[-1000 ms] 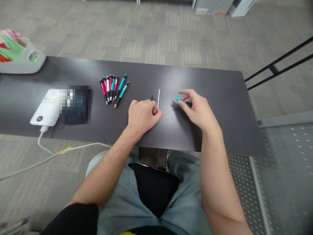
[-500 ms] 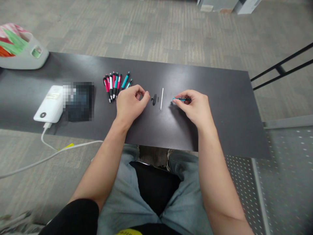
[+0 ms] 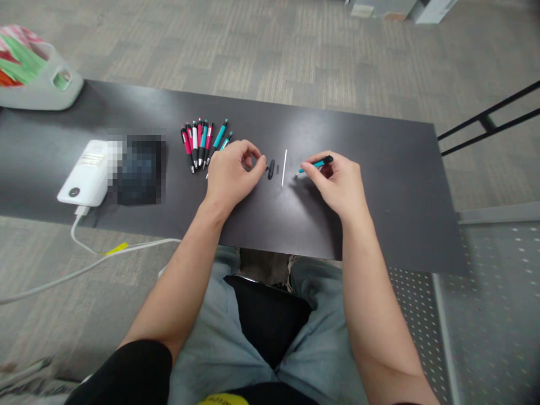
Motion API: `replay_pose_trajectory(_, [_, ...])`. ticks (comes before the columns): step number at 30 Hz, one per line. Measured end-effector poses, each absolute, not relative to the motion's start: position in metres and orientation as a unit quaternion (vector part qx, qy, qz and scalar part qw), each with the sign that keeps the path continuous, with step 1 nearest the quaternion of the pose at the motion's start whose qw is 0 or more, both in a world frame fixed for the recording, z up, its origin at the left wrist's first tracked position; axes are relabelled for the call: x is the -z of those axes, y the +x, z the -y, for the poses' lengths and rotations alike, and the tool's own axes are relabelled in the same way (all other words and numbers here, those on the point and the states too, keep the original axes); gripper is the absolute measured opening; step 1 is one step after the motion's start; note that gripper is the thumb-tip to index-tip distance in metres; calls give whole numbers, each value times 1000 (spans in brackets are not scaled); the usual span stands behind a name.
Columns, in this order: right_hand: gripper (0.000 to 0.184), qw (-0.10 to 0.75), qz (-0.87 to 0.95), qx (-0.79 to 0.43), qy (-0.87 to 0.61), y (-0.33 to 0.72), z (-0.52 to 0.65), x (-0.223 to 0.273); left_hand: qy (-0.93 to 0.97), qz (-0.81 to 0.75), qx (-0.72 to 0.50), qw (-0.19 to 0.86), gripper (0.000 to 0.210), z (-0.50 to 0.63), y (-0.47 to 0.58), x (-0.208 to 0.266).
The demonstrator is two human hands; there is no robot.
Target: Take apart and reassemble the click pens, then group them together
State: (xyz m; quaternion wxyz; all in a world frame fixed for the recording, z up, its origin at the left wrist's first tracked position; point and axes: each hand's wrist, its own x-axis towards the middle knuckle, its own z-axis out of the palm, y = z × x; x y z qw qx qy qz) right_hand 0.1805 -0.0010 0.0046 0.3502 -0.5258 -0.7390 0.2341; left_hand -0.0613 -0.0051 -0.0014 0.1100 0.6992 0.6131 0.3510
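Note:
My right hand (image 3: 341, 177) pinches a teal pen barrel (image 3: 315, 165) between thumb and fingers. The barrel slants above the table, black end up and to the right. My left hand (image 3: 235, 170) rests on the table with its fingers curled in and the thumb close to the index finger; nothing shows between them. Just beyond its thumb lie a black pen grip (image 3: 271, 169), a tiny dark piece and a small spring-like part (image 3: 277, 169). A thin white pen refill (image 3: 284, 169) lies between the hands.
Several red, white and teal pens (image 3: 198, 140) lie fanned out past my left hand, partly hidden by it. A white power bank (image 3: 86, 174) with a cable (image 3: 78, 228) is at the left, beside a blurred dark patch. A white basket (image 3: 63, 98) stands at the far left.
My right hand has tilted the pen barrel, so its black end now points higher and its left end lower. My left hand stays beside the small parts. The view has shifted slightly.

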Motion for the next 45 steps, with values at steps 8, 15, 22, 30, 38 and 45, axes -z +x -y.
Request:
replay_pose_trajectory(8, [25,397,708,-233,-535,189,4,-7,766,-558,-298,112,17,14,-35,-8])
replay_pose_trajectory(15, [17,396,699,-233,-547,204,6,-5,769,-576,-265,85,24,22,-8,-5])
replay_pose_trajectory(22, [16,345,740,-236,-527,210,8,-6,768,-584,-253,78,14,18,6,2])
replay_pose_trajectory(30, [22,225,808,-137,-528,205,10,-8,747,-618,-238,55,12,17,3,3])
replay_pose_trajectory(38, [26,229,807,-123,-531,197,10,-4,743,-618,-250,66,23,16,-3,3])
replay_pose_trajectory(45, [38,235,813,-182,-502,196,5,-3,689,-646,-325,55,40,10,-46,-6])
